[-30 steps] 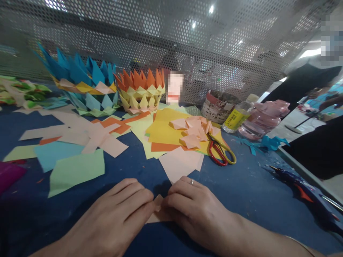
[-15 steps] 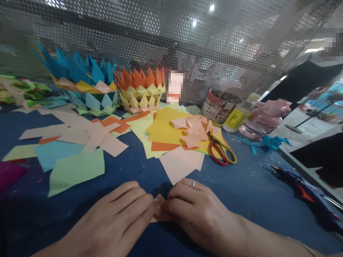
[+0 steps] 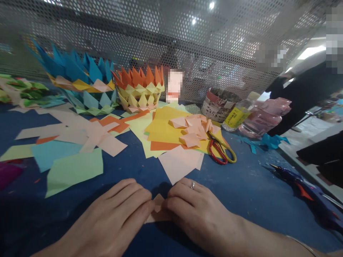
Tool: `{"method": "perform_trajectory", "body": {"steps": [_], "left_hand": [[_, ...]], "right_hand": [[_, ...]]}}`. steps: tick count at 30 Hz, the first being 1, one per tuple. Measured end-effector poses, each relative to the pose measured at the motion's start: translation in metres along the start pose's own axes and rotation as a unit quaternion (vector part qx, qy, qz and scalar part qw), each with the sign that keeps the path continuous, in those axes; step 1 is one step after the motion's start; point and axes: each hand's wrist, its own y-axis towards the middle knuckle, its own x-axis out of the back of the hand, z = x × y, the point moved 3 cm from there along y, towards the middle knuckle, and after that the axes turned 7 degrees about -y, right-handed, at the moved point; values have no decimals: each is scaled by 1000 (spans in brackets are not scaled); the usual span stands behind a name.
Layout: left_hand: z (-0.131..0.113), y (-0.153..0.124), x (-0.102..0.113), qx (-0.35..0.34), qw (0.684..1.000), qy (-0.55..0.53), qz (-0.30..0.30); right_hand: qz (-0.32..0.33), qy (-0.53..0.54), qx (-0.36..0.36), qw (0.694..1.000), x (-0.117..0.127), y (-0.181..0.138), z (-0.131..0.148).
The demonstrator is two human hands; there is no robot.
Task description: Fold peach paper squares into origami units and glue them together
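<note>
A small folded piece of pale pink paper (image 3: 159,215) lies on the blue table between my hands, one pointed corner facing away from me. My left hand (image 3: 118,210) closes on its left side, with the thumb near the fold. From the right, my right hand (image 3: 195,203), a ring on one finger, pinches the other side. Both hands cover much of the paper. Just beyond them lies a flat pink sheet (image 3: 180,162). Several folded pink pieces (image 3: 191,130) rest on yellow paper (image 3: 160,125), beside scissors (image 3: 221,148) with red and yellow handles.
Blue (image 3: 93,67) and orange (image 3: 143,78) folded-paper crowns stand at the back left. Loose paper sheets (image 3: 75,171) spread leftward. A roll of tape (image 3: 218,105), bottles (image 3: 237,114) and a glue gun (image 3: 302,189) are on the right. A person in dark clothes (image 3: 308,85) stands beyond.
My left hand has shifted slightly leftward, and more of the folded paper shows between my hands. In the right background, the person in dark clothes has moved.
</note>
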Motion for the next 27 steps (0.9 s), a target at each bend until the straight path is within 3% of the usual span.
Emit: {"method": "perform_trajectory", "body": {"steps": [8,17,22,27], "left_hand": [[-8,1,-1,-63,997,45,3],[-7,-4,2,-74,996,42,13],[-4,6,4,-70,997,26,30],[-9,9,4,-53,997,51,9]], "right_hand": [[17,-29,46,998,5,-1,4],[12,-44,46,998,5,-4,6],[43,-51,33,997,3,-5,8],[25,-82,33,996,3,-5,10]]}}
